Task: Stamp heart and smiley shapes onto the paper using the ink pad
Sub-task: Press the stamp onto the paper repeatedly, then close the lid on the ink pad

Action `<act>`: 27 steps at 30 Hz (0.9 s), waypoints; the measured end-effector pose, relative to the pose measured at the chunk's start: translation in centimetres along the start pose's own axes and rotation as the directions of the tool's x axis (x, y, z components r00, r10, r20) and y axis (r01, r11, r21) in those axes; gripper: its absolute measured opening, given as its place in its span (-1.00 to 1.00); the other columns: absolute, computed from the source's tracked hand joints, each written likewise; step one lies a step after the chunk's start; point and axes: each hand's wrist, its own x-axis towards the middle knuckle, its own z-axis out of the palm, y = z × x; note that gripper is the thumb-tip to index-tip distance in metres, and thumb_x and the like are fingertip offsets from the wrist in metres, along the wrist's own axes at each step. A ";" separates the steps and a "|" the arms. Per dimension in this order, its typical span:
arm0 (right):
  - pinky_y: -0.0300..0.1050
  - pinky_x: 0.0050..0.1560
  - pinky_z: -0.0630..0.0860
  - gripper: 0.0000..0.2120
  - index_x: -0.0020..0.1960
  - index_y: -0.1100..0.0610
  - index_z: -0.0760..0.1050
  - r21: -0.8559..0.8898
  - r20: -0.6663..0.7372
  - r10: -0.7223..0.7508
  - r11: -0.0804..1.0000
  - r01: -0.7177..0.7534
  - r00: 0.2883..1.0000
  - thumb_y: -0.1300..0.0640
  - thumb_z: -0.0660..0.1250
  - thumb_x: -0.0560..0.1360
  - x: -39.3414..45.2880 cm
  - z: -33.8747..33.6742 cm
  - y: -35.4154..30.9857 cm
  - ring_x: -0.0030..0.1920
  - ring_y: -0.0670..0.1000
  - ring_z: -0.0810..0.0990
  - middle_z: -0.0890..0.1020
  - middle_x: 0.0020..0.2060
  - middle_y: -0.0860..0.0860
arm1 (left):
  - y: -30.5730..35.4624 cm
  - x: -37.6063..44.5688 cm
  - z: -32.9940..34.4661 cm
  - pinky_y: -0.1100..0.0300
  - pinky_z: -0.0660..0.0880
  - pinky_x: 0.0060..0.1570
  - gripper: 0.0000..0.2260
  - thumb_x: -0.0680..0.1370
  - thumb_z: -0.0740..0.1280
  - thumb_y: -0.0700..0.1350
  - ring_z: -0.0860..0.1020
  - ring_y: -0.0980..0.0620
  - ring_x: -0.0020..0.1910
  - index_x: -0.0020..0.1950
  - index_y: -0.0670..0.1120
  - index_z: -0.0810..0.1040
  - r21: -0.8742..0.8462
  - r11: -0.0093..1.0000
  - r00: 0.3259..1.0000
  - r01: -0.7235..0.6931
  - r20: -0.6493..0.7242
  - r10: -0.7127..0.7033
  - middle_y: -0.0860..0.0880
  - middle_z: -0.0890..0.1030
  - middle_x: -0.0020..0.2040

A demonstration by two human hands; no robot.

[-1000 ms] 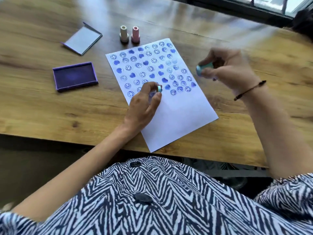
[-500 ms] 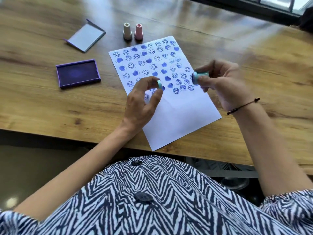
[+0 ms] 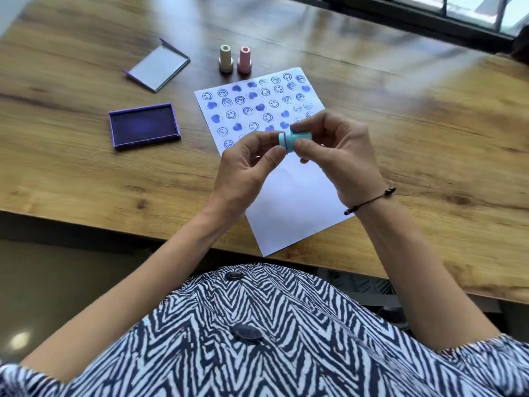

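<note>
Both hands [image 3: 289, 159] pinch teal stamp [image 3: 294, 140] above paper [image 3: 292, 202]

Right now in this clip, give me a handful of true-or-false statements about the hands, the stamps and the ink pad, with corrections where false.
1. Both hands hold the teal plastic stamp together above the white paper sheet. True.
2. The purple rectangular ink pad is closed. False: it lies open, with its grey lid apart on the wooden table.
3. The cream stamp and pink stamp stand upright beyond the paper. True.
4. The left hand presses a stamp into the ink pad. False: it is over the paper.
</note>
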 end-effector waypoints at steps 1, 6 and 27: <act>-0.19 -0.26 0.53 -0.76 -0.20 0.05 0.54 -0.012 0.004 -0.006 1.000 0.006 1.000 0.40 0.36 0.37 0.0 0.1 -0.1 -0.31 -0.05 0.54 0.61 -0.28 0.00 | 0.1 0.0 -0.1 0.16 0.49 0.05 -0.81 0.48 0.30 -0.28 0.56 0.13 -0.14 0.06 -0.13 0.51 -0.004 1.000 1.000 0.001 -0.004 -0.001 0.00 0.60 -0.12; -0.07 -0.26 0.54 -0.79 -0.19 0.08 0.54 -0.015 0.037 -0.030 0.999 0.031 0.999 0.39 0.37 0.37 0.1 0.7 -0.3 -0.32 0.03 0.55 0.60 -0.30 0.06 | 0.6 0.2 -0.7 0.29 0.51 -0.09 -0.88 0.47 0.30 -0.29 0.55 0.10 -0.20 -0.01 -0.17 0.54 0.001 1.000 0.999 -0.017 -0.038 0.017 -0.03 0.59 -0.19; 0.08 0.10 0.34 -0.79 0.02 0.20 0.52 -0.876 0.457 -0.234 0.049 0.480 0.858 0.25 0.23 0.41 18.0 12.8 -0.2 0.18 0.21 0.39 0.61 0.00 0.20 | 1.0 2.5 -13.7 0.33 0.44 0.01 -0.72 0.49 0.28 -0.21 0.51 0.07 -0.03 0.20 -0.14 0.48 0.398 0.917 0.782 0.038 -0.583 0.220 -0.13 0.56 0.05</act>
